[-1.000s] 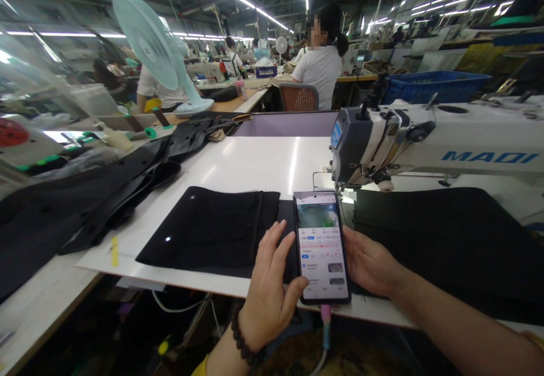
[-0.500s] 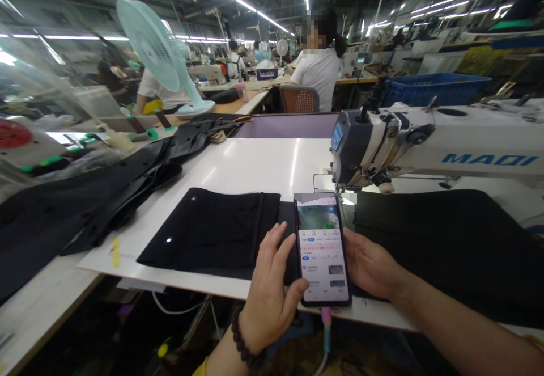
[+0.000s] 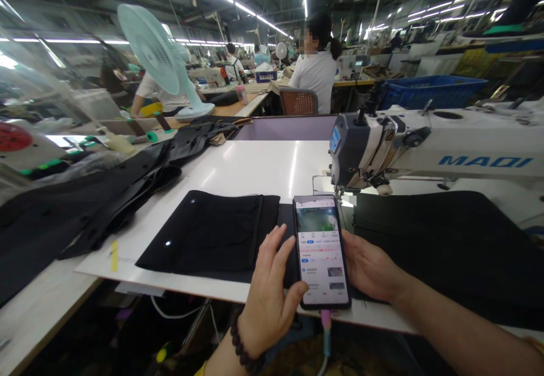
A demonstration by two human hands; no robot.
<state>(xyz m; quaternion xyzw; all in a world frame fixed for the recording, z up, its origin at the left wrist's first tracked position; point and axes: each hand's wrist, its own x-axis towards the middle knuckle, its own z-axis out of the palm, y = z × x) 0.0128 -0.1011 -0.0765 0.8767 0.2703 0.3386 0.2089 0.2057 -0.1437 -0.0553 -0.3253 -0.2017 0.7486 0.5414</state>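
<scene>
A lit smartphone [image 3: 322, 251] is held up over the table's front edge, a cable hanging from its bottom. My right hand [image 3: 370, 265] cups it from the right side and behind, fingers wrapped round it. My left hand [image 3: 270, 291] rests along the phone's left edge with its fingers spread on the black fabric and its thumb against the lower left of the screen. Folded black fabric [image 3: 212, 237] with small white dots lies flat under both hands.
A white MAQI sewing machine [image 3: 425, 149] stands at the right, more black fabric [image 3: 446, 240] below it. A heap of black garments [image 3: 85, 194] lies at the left. A pale green fan [image 3: 157, 53] stands behind. A person in white [image 3: 317, 72] sits at a far table.
My left thumb has slid slightly up onto the phone's lower left edge. The view has dipped a little; nothing else has moved.
</scene>
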